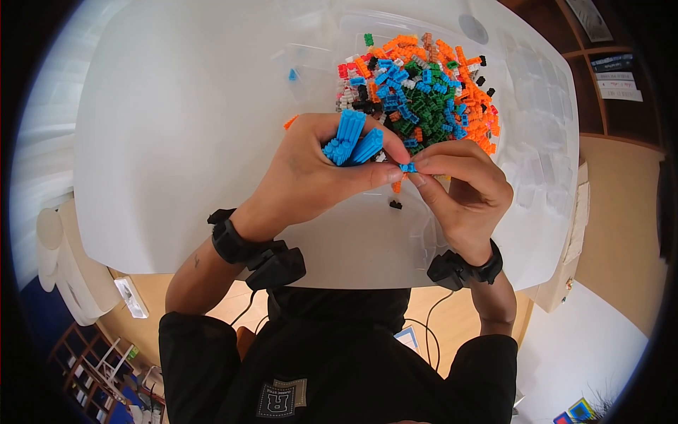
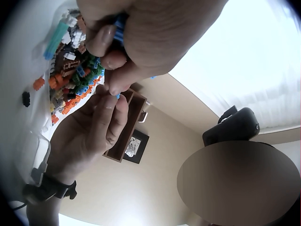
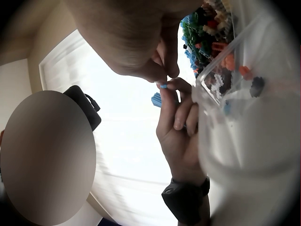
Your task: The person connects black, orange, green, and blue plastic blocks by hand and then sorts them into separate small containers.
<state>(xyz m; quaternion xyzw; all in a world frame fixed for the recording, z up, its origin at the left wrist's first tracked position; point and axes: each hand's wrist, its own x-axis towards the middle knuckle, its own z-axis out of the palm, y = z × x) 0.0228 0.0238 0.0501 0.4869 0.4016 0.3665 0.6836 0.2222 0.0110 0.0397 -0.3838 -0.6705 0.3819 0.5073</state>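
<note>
My left hand (image 1: 296, 169) holds stacked blue toy bricks (image 1: 351, 127) upright in its curled palm, with another blue stack (image 1: 367, 147) leaning beside them. Between its thumb and index fingertips sits a small blue brick (image 1: 408, 168). The right hand (image 1: 472, 191) pinches that same brick from the other side with thumb and index finger. In the right wrist view the small blue brick (image 3: 163, 86) shows between the meeting fingertips, and the end of a blue stack (image 3: 156, 99) sticks out behind the left thumb. Fingers mostly hide the small brick in the left wrist view.
Beyond the hands, a heap of mixed bricks (image 1: 431, 99) fills a clear plastic tray (image 1: 346, 21). A clear compartment box (image 1: 544, 106) stands right of it. One black brick (image 1: 395, 205) lies near the front, and a small clear container (image 1: 311, 60) lies left of the heap.
</note>
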